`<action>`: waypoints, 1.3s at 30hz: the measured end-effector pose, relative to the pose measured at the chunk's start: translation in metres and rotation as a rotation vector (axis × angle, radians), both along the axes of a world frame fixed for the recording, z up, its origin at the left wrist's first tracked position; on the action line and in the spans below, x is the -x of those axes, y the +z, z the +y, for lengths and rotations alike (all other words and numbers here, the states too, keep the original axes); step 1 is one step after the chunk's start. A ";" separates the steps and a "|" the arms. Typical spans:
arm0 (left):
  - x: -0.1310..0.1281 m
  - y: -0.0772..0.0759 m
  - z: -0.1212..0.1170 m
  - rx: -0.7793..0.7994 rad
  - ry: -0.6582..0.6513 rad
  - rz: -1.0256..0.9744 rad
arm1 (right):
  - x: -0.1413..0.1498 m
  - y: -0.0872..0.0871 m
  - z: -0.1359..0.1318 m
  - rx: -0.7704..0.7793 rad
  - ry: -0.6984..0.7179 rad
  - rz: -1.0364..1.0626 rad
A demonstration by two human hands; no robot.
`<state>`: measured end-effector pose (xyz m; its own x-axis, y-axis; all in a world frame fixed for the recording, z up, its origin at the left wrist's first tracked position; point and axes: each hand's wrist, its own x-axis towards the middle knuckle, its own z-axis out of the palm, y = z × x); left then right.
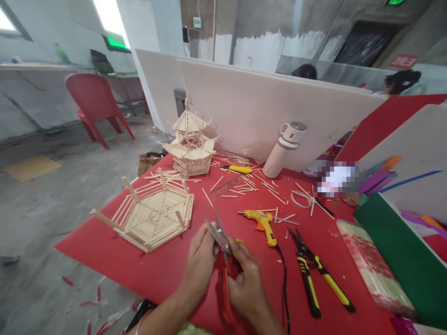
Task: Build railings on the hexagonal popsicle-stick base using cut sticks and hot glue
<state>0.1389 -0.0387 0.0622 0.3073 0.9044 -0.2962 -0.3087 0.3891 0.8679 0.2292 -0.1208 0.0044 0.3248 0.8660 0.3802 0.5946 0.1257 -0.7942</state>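
My right hand (pixel 246 274) is closed around the red handles of a pair of scissors (pixel 220 237), whose blades are parted and point away from me. Close beside it, the fingers of my left hand (pixel 202 251) are pinched by the blades; a small pale stick end (pixel 219 231) shows there, the rest of it hidden. To the left sits a flat polygonal base of wooden sticks (pixel 159 214), with short posts standing at its corners. Behind that base stands a tiered stick pagoda (pixel 191 139). A yellow hot glue gun (pixel 261 223) lies just beyond my right hand.
Black-and-yellow cutters (pixel 314 270) and a packet of sticks (pixel 375 265) lie right on the red tabletop (pixel 104 251). Loose sticks, a yellow utility knife (pixel 240 169) and a pink flask (pixel 284 149) are farther back, before white boards (pixel 244 102). The glue gun's cord runs toward me.
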 end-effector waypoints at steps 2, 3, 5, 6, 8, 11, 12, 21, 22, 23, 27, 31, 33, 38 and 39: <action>0.001 -0.002 0.000 0.005 -0.034 -0.014 | 0.000 -0.001 0.000 0.020 0.000 0.002; 0.001 -0.003 0.000 0.005 -0.041 -0.025 | 0.000 0.000 0.000 0.039 -0.003 -0.009; 0.002 -0.006 0.000 -0.008 -0.035 -0.046 | 0.001 0.002 0.000 0.087 -0.015 -0.041; 0.001 -0.007 0.001 -0.019 -0.026 -0.053 | 0.001 0.005 0.000 0.111 -0.021 -0.048; 0.000 -0.009 0.002 -0.029 0.001 -0.062 | 0.001 0.012 0.000 0.159 -0.019 -0.035; -0.003 -0.011 0.000 0.001 0.044 -0.070 | -0.002 0.023 -0.004 0.238 -0.009 -0.030; -0.005 -0.011 -0.001 0.011 0.051 -0.065 | -0.004 0.026 -0.006 0.268 -0.010 -0.049; -0.016 -0.017 -0.003 0.065 0.000 -0.024 | -0.015 0.046 -0.027 0.351 -0.027 -0.033; -0.017 -0.017 -0.003 0.065 -0.004 -0.030 | -0.016 0.048 -0.028 0.337 -0.018 -0.008; -0.018 -0.018 -0.003 0.063 -0.006 -0.038 | -0.017 0.049 -0.028 0.324 -0.008 0.018; -0.020 -0.019 -0.006 0.056 -0.014 -0.061 | -0.018 0.051 -0.031 0.300 0.005 0.118; -0.018 -0.010 -0.002 0.107 -0.013 -0.029 | -0.020 0.049 -0.040 0.354 0.032 0.160; -0.015 -0.004 0.005 0.103 0.026 -0.038 | -0.021 0.047 -0.045 0.392 0.025 0.142; -0.006 0.002 0.012 -0.042 0.139 -0.052 | -0.021 0.036 -0.036 0.478 -0.243 -0.042; -0.006 0.001 0.010 -0.049 0.134 -0.052 | -0.021 0.033 -0.030 0.497 -0.286 -0.124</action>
<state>0.1447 -0.0282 0.0634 0.1964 0.9512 -0.2379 -0.4001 0.2992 0.8662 0.2500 -0.1511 0.0377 0.5510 0.8345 0.0008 0.6424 -0.4235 -0.6388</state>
